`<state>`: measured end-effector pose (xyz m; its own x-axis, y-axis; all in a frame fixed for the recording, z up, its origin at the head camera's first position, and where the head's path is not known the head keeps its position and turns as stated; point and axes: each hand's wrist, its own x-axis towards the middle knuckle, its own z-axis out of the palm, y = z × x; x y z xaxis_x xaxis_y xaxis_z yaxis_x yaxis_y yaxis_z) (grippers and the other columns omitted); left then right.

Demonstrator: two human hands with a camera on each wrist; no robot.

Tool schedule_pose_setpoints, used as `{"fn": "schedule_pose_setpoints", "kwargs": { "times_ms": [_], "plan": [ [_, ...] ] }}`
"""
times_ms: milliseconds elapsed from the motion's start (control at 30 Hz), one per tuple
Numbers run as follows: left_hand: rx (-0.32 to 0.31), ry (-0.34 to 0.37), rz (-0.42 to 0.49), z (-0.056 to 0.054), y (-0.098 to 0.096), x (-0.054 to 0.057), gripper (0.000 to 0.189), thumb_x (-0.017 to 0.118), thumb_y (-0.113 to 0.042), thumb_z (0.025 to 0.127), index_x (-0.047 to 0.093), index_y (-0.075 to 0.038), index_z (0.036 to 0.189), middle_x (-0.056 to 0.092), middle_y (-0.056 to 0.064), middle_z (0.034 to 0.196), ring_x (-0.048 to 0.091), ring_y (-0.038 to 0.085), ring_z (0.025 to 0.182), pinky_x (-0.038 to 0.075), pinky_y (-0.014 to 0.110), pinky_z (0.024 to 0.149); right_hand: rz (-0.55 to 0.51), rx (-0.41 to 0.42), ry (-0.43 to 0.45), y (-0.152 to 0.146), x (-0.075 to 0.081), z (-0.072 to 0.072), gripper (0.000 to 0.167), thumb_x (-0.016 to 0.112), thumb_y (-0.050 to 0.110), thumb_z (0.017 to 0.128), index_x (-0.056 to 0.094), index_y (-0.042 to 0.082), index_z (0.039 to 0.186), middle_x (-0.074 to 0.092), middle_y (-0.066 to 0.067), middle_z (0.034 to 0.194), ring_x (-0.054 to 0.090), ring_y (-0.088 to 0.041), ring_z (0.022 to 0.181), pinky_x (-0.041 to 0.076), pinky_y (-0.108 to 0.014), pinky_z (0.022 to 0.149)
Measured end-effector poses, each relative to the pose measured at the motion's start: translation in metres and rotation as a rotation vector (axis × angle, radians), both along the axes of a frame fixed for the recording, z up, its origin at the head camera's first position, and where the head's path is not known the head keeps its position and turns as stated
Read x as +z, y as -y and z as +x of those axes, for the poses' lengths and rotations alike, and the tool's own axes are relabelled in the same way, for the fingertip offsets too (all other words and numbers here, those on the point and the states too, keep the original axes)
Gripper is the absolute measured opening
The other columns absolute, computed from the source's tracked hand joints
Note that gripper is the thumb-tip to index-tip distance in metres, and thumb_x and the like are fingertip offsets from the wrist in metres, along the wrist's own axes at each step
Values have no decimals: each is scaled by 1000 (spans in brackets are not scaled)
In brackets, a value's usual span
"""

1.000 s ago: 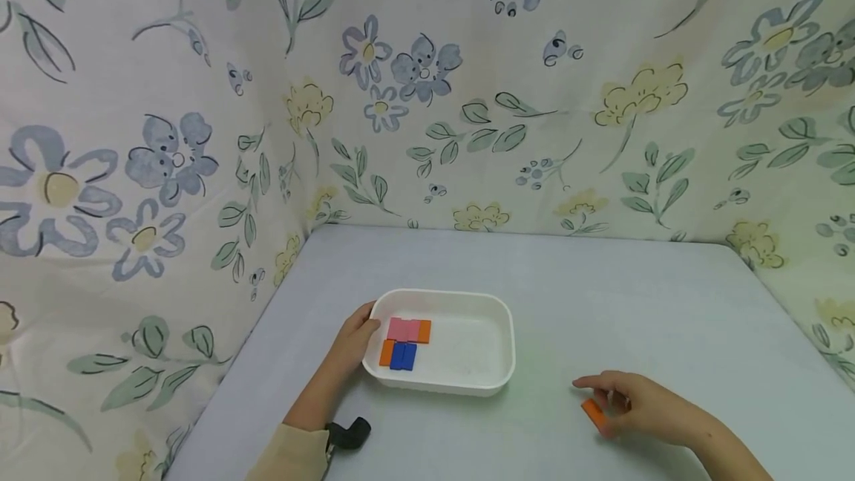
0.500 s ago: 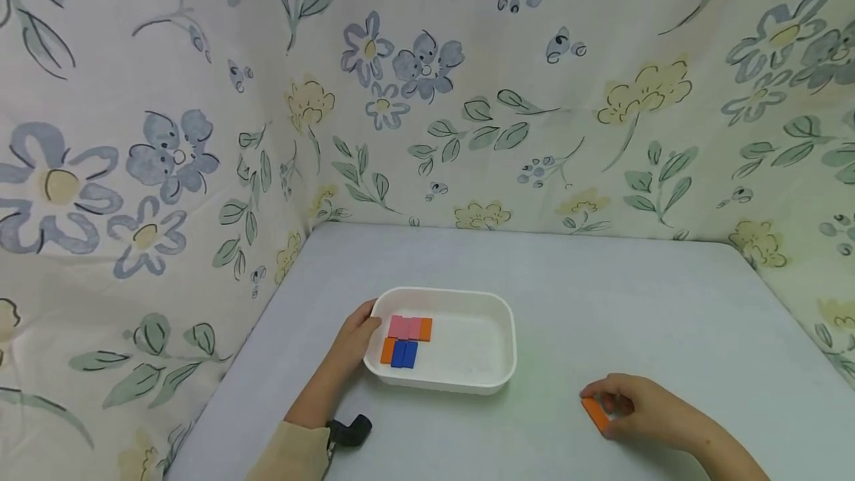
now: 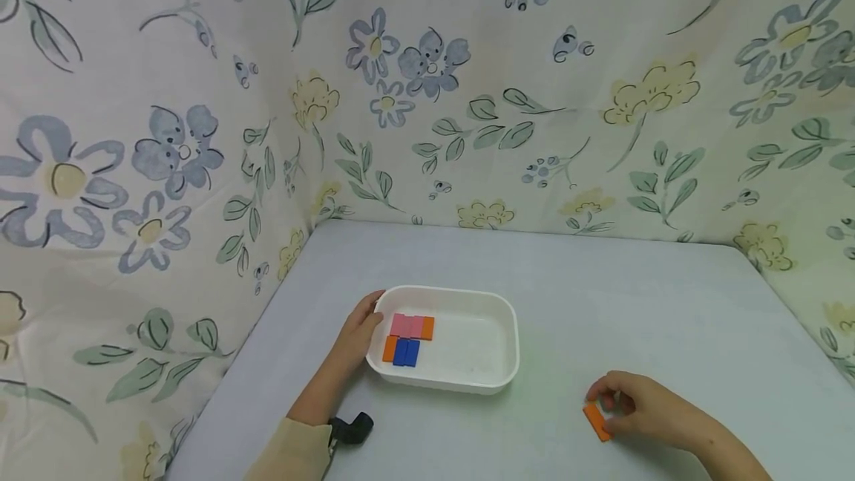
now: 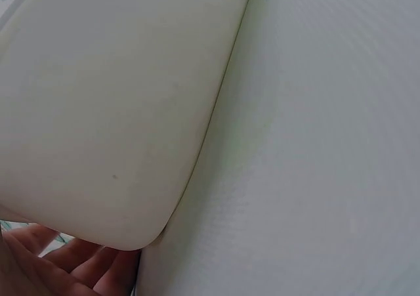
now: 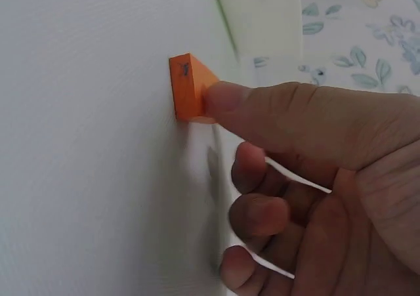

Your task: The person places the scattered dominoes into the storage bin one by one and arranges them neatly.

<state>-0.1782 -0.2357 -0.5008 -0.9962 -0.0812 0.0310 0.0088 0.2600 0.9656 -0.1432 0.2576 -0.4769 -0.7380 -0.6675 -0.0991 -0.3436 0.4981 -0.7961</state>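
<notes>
A white plastic tray (image 3: pixel 467 384) stands on the table, holding pink blocks (image 3: pixel 407 326), blue blocks (image 3: pixel 406 352) and orange ones (image 3: pixel 390 348) at its left end. My left hand (image 3: pixel 356 332) grips the tray's left end, thumb over the rim; in the left wrist view its fingers (image 4: pixel 88 263) bend under the tray's corner. To the right of the tray, my right hand (image 3: pixel 637 403) holds a small orange block (image 3: pixel 595 420) low over the table. The right wrist view has the thumb pressed on the orange block (image 5: pixel 187 89), with the index finger hidden behind it.
The pale table (image 3: pixel 534 262) is backed and flanked by a flowered cloth (image 3: pixel 494 95). A black device (image 3: pixel 352 429) sits at the left wrist, beside the beige sleeve (image 3: pixel 290 451).
My right index finger has bent from straight out to the orange block's far end. The block has turned a little, its broad face now more upward. My left hand stays on the tray.
</notes>
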Motion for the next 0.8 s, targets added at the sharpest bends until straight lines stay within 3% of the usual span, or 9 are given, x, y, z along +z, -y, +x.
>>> {"fn": "schedule_pose_setpoints", "kwargs": {
  "times_ms": [200,300,633,800],
  "plan": [
    [12,-21,36,-2,0,-1,46,42,-12,103,48,-12,148,46,12,152,40,33,140,34,53,111,21,-11,67,2,4,3,43,83,24,81,63,12,118,53,-3,96,49,-9,69,42,-26,57],
    [16,-20,43,-2,2,0,46,41,-12,102,50,-11,147,46,11,152,38,32,142,33,52,112,11,14,44,0,4,5,45,84,26,80,63,13,118,52,-3,96,50,-12,68,41,-26,56],
    [-16,-16,129,6,4,9,47,35,-13,102,51,-11,147,44,7,153,36,28,144,32,49,113,22,32,-195,6,-1,9,35,83,30,84,66,20,113,52,10,91,49,-6,70,43,-21,56],
    [-19,-13,153,4,5,7,51,35,-7,98,52,-11,146,46,6,152,37,27,142,32,50,113,23,-10,-293,17,12,8,39,84,24,82,63,24,115,54,9,93,51,-8,71,45,-20,57]
  ]
}}
